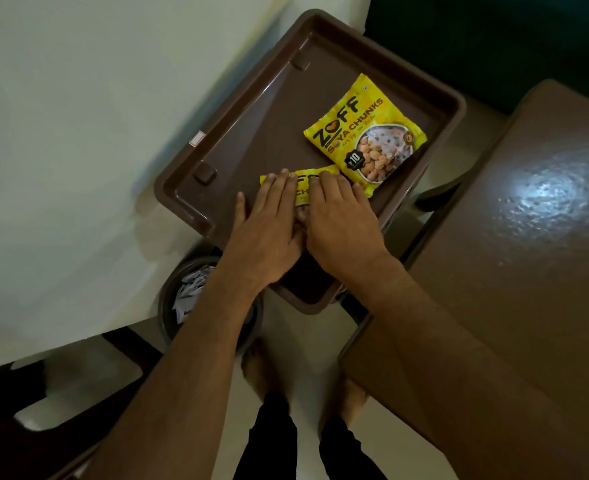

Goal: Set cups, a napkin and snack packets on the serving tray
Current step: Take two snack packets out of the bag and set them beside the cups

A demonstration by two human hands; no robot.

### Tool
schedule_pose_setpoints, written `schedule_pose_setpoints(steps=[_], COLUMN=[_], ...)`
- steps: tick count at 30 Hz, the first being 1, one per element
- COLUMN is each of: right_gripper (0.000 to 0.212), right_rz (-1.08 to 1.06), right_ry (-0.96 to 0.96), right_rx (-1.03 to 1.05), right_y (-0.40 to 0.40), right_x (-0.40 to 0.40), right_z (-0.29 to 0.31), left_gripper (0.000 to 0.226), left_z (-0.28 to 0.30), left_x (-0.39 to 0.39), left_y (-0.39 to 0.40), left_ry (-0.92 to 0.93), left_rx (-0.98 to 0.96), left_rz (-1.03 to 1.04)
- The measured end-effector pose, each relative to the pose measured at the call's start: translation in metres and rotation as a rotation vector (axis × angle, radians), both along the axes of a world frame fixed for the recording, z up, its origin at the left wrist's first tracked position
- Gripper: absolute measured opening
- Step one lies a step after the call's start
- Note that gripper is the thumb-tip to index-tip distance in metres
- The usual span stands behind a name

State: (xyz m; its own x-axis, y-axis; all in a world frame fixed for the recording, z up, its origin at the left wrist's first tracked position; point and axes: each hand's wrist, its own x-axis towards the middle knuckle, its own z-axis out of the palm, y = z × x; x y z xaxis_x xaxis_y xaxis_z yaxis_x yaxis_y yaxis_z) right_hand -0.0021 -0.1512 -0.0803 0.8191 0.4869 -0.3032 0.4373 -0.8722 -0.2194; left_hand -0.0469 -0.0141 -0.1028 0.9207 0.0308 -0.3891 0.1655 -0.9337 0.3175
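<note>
Pressing flat, fingers spread, left hand (pixel 269 223) and right hand (pixel 341 220) cover near packet (pixel 300 188) by serving tray (pixel 237 140) front rim, second packet (pixel 365 133) beyond, far half bare.

Bare forearms, no sleeves; dark trousers (pixel 272 441) (black, seemingly) above bare feet (pixel 256 365).

A brown serving tray (pixel 251 133) with raised rims is holding two yellow snack packets: one packet (pixel 367 131) is lying flat and face up at its right side, and the other packet (pixel 300 183) is sitting beside it, mostly hidden under flat palms.
</note>
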Motion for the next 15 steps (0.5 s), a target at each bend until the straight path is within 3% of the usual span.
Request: schedule_pose_setpoints(steps=[11,15], right_gripper=[0.063,0.023], right_rz=[-0.052,-0.182], right_ry=[0.069,-0.088], right_rx=[-0.044,0.172], right_y=[0.011,0.014], right_x=[0.006,0.017], right_z=[0.008,0.019], left_gripper=[0.076,0.080], left_z=[0.001,0.010], left_x=[0.020,0.033], left_y=[0.021,0.033], left_ry=[-0.044,-0.019], left_rx=[0.063,0.101], left_rz=[-0.105,-0.155])
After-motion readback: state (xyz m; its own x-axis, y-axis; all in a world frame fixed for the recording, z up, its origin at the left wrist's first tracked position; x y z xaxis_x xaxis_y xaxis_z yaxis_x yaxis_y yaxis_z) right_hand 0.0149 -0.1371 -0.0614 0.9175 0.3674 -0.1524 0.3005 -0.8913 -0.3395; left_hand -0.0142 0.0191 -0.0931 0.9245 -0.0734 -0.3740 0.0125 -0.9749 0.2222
